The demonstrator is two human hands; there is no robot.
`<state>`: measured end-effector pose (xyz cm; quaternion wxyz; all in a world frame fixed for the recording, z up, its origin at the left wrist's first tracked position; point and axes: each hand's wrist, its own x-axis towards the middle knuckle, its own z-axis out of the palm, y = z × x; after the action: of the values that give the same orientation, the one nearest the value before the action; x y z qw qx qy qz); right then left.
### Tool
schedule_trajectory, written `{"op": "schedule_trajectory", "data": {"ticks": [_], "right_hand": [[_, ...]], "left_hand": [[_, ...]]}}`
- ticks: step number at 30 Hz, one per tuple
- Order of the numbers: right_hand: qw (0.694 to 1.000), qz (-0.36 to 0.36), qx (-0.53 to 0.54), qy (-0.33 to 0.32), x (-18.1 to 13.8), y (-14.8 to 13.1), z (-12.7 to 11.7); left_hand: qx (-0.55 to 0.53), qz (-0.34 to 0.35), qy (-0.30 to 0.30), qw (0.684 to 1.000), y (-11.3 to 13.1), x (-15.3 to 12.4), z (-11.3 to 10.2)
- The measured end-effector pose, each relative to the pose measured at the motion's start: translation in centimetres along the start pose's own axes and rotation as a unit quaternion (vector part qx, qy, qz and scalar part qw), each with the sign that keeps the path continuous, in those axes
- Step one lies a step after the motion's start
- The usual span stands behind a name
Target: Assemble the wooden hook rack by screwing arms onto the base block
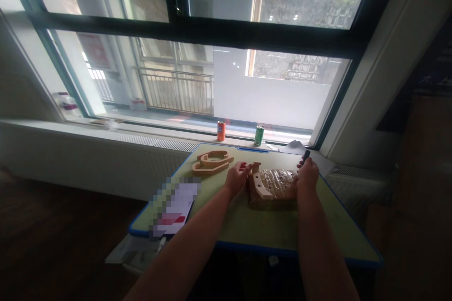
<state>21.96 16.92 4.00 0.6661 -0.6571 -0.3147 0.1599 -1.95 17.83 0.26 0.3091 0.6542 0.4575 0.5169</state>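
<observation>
On the table a brown block (pixel 282 183) wrapped in clear, shiny plastic lies between my two hands. A pale curved wooden piece (pixel 261 187) with dark holes rests on its left end. My left hand (pixel 237 179) is closed at the upper end of this piece, thumb and fingertips against it. My right hand (pixel 308 174) is at the block's right edge, its fingers wrapped round a short black stick-shaped object (pixel 306 154) that points up; its exact kind is too small to tell. Part of the block's right side is hidden by that hand.
More curved wooden pieces (pixel 212 163) lie at the table's back left. A clipboard-like board with paper (pixel 181 202) is at the left edge. An orange can (pixel 221 130) and a green can (pixel 259 135) stand on the windowsill behind the blue-edged table (pixel 261 230).
</observation>
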Motion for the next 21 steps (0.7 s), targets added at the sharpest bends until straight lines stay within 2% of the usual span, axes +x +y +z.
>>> {"op": "schedule_trajectory", "data": {"ticks": [3, 5, 11, 15, 21], "right_hand": [[0.998, 0.029, -0.029, -0.038, 0.6, 0.8, -0.3], [0.995, 0.046, -0.041, -0.074, 0.8, 1.1, -0.6], [0.978, 0.082, -0.069, -0.181, 1.0, 2.1, -1.3], [0.971, 0.099, -0.14, -0.167, 1.6, 3.3, -0.7], [0.954, 0.064, -0.244, -0.16, 1.8, 3.6, 0.6]], "left_hand": [[-0.049, -0.007, -0.093, 0.994, -0.4, -0.1, 0.5], [-0.062, -0.004, -0.121, 0.991, -0.7, 0.0, 0.6], [-0.111, -0.057, -0.087, 0.988, -1.9, 1.6, 0.1], [-0.231, -0.1, -0.076, 0.965, -1.6, 2.3, -0.2], [-0.264, -0.141, -0.107, 0.948, -1.4, 2.3, 0.0]]}}
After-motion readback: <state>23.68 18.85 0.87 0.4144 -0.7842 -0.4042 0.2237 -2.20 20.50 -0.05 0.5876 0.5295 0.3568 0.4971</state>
